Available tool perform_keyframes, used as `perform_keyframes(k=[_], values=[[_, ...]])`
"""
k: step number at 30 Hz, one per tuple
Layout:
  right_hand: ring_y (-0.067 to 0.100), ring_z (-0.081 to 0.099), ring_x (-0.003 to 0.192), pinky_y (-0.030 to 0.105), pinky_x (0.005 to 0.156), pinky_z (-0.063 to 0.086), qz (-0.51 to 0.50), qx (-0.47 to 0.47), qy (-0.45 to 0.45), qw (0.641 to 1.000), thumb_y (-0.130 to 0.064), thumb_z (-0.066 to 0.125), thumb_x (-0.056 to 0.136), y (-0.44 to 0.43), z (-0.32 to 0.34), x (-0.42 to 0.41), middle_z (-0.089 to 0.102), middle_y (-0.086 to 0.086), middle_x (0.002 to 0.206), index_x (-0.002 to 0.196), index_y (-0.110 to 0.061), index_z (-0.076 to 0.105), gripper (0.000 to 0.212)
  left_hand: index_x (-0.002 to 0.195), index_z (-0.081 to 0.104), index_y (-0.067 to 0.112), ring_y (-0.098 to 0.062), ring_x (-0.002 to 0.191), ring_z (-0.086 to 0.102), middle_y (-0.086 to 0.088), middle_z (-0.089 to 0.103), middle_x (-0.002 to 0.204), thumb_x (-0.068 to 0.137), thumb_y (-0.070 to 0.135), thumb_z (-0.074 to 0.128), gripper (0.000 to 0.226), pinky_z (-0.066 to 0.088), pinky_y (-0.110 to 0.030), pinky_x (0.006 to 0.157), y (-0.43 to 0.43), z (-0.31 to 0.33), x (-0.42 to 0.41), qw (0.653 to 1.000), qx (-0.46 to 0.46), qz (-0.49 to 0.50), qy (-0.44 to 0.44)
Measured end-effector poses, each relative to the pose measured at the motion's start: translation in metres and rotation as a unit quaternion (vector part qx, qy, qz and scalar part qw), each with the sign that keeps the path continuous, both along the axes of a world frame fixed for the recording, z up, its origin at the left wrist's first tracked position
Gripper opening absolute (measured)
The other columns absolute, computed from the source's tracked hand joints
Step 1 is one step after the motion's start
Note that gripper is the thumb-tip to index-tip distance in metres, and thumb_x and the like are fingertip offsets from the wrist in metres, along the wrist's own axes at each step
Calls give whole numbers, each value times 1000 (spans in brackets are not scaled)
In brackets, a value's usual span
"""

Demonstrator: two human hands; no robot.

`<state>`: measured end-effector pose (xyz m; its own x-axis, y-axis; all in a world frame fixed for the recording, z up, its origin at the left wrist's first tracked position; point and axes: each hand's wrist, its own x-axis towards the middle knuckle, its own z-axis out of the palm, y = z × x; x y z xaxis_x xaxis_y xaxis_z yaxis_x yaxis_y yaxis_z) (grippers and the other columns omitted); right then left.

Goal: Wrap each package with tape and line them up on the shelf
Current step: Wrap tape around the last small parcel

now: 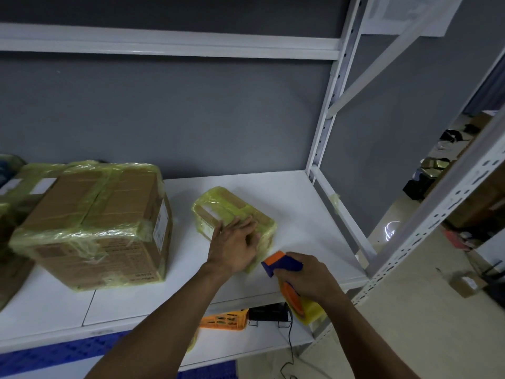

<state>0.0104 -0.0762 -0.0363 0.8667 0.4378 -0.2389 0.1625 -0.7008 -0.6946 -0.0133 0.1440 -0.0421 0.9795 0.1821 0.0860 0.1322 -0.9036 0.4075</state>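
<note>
Small package [218, 207] lies under flat left hand [235, 246]; right hand [314, 280] grips tape dispenser [285, 265].

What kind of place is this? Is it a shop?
Probably a storeroom or packing area: white metal shelving, tape-wrapped cardboard boxes on it, and a tape dispenser in the right hand.

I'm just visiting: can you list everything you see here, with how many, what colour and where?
large box: one, brown with yellow tape, left on shelf
small package: one, yellow-taped, middle of shelf
further package: one, yellow-taped, far left, cut off
tape dispenser: one, orange and blue, by shelf's front edge
shelf: one, white
basket: one, orange, below shelf board
left hand: rests flat on small package
right hand: grips tape dispenser
</note>
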Motion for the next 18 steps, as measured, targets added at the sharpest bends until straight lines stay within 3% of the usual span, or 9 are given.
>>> perform_keyframes(k=[4,6,7,10,12,15,18], values=[[3,67,73,30,73,50,-31,27,1,999,-62,64,79,-10,-6,-1,71,-12,79,98,-41,64,28,154,37,40,-14,156,9,19,18,165,85,83,40,81,-8,-50,124,2,-2,-9,999,34,9,-1],[11,68,94,29,78,50,-78,41,28,996,-63,70,84,-14,-8,0,73,-7,105,131,-32,59,58,150,41,45,-21,152,10,13,23,163,83,78,52,76,-6,-54,124,1,-5,-16,998,55,33,-14],[13,67,97,26,76,49,-103,45,34,993,-62,73,84,-15,-9,0,71,-4,112,139,-26,55,67,149,42,45,-22,147,13,9,28,158,85,70,57,70,-2,-57,123,0,-7,-20,997,55,47,-23],[0,64,70,11,56,43,-135,85,10,987,-55,77,85,-16,-12,-3,68,-8,86,117,-17,63,51,152,38,41,-24,142,16,6,29,152,90,46,62,66,11,-63,121,-1,-12,-31,997,40,67,-20],[2,60,58,10,51,42,-143,130,-6,981,-50,76,88,-14,-17,-7,62,-8,73,98,-18,62,37,153,39,35,-24,145,17,5,29,156,90,33,62,67,19,-62,120,-1,-13,-38,996,39,70,-29],[-1,58,54,11,52,45,-143,172,2,975,-46,74,90,-9,-22,-14,60,-3,71,92,-16,60,32,148,50,31,-25,146,22,4,33,160,85,26,72,67,34,-48,118,-1,-15,-52,994,21,80,-77],[3,63,60,13,53,45,-142,146,31,979,-51,73,89,-6,-21,-12,62,0,73,93,-13,60,41,141,57,36,-19,145,25,13,40,156,89,18,73,58,55,-40,98,1,-18,-62,989,-25,104,-103]])
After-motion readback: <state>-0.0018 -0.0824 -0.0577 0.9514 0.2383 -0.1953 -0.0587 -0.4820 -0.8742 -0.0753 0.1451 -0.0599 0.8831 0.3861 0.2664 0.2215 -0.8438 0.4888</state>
